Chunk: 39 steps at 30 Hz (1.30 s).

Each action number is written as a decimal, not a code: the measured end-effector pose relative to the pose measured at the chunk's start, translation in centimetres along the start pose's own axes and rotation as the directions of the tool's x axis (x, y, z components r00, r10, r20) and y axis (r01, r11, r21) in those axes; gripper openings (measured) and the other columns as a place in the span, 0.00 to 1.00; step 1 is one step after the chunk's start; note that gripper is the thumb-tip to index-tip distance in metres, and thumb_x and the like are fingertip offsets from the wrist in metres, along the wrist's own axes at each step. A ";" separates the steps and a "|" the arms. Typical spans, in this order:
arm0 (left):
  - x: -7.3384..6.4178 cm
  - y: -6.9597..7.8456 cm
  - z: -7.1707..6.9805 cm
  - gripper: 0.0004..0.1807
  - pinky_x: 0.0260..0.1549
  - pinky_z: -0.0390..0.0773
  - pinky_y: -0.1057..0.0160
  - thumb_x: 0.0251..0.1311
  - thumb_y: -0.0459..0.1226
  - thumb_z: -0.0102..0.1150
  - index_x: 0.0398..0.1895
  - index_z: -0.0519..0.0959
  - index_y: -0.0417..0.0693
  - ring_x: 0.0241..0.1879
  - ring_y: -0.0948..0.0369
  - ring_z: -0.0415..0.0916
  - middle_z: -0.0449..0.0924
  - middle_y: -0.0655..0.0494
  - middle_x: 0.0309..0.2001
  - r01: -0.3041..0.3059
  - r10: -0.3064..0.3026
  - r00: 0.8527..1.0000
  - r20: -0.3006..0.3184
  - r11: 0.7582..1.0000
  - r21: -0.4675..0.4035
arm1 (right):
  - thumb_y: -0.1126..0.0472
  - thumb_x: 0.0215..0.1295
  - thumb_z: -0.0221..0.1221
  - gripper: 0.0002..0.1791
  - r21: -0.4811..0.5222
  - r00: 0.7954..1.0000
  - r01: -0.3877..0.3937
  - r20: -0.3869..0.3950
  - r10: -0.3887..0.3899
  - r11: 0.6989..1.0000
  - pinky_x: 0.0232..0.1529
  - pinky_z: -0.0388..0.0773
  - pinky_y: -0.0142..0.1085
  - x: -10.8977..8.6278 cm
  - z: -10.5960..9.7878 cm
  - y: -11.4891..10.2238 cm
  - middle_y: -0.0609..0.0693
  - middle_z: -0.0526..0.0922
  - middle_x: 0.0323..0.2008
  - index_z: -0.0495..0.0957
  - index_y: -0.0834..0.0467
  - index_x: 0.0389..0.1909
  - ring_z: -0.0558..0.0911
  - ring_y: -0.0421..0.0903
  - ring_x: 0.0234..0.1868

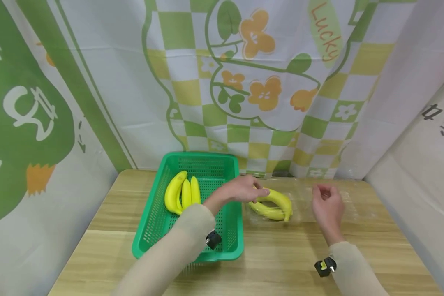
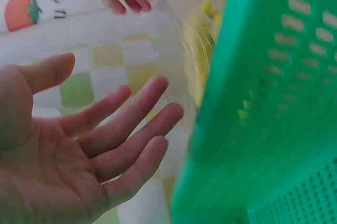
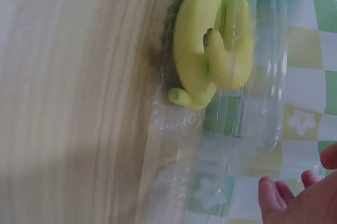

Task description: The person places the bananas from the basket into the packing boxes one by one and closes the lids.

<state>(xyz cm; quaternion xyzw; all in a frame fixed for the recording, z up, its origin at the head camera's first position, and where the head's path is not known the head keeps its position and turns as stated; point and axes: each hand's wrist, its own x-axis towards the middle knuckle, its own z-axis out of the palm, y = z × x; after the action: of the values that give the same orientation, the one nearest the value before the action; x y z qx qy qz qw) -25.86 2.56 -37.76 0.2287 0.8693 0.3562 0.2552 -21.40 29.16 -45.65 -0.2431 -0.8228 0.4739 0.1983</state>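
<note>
My left hand (image 1: 242, 189) hovers past the right rim of a green plastic basket (image 1: 240, 224), over the near-left part of a clear plastic box. In the left wrist view its fingers (image 2: 124, 129) are spread and relaxed, with nothing held. Yellow bananas (image 1: 279, 201) lie in the clear plastic box (image 3: 281, 77). To their right, my right hand (image 1: 329, 207) hangs above the box's clear lid part, its fingers loosely bent. The right wrist view shows the thumb apart from the other fingertips (image 3: 266, 192). Whether they touch the clear plastic is hard to see.
More yellow bananas (image 1: 175, 193) lie in the left part of the basket. Basket and box stand on a wooden table (image 1: 281, 259). A printed curtain (image 1: 192, 94) hangs along the table's back edge, and white cloth walls close in both sides.
</note>
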 end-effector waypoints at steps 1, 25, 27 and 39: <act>-0.4 0.2 0.3 0.24 0.38 0.77 0.62 0.78 0.55 0.55 0.62 0.82 0.50 0.38 0.61 0.79 0.89 0.55 0.43 -0.009 0.008 1.000 -0.030 1.000 -0.020 | 0.52 0.80 0.55 0.19 -0.005 1.000 0.010 -0.010 -0.010 1.000 0.44 0.73 0.24 -0.1 -0.1 0.1 0.60 0.85 0.54 0.79 0.61 0.57 0.83 0.45 0.50; -1.7 -1.5 16.0 0.21 0.31 0.79 0.69 0.80 0.51 0.46 0.51 0.77 0.41 0.29 0.64 0.83 0.86 0.45 0.46 -0.109 -0.238 0.942 -0.239 0.455 -0.884 | 0.31 0.81 0.44 0.36 0.148 0.798 -0.433 0.521 0.302 0.889 0.23 0.78 0.30 -4.4 -1.3 4.1 0.45 0.86 0.25 0.80 0.60 0.38 0.86 0.40 0.25; -1.2 -1.9 16.7 0.24 0.29 0.79 0.69 0.80 0.52 0.45 0.52 0.77 0.39 0.29 0.64 0.83 0.87 0.43 0.46 -0.100 -0.250 0.941 -0.227 0.436 -0.895 | 0.29 0.80 0.43 0.38 0.158 0.780 -0.449 0.549 0.300 0.880 0.25 0.79 0.30 -4.2 -1.1 4.3 0.46 0.87 0.27 0.79 0.60 0.39 0.86 0.41 0.26; 0.7 -2.6 18.5 0.38 0.29 0.83 0.68 0.81 0.61 0.37 0.52 0.79 0.33 0.27 0.63 0.85 0.90 0.41 0.40 -0.095 -0.408 0.879 -0.247 0.358 -0.929 | 0.28 0.81 0.31 0.42 0.217 0.745 -0.498 0.603 0.285 0.840 0.29 0.79 0.30 -3.7 -0.4 5.6 0.46 0.86 0.27 0.78 0.60 0.37 0.84 0.39 0.26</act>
<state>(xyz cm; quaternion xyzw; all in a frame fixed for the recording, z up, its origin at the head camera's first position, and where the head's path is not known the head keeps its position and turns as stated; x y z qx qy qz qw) -15.74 10.57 -51.25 -0.1272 0.5704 0.7937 0.1691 -16.99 29.64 -50.69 -0.2263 -0.6701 0.6983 -0.1100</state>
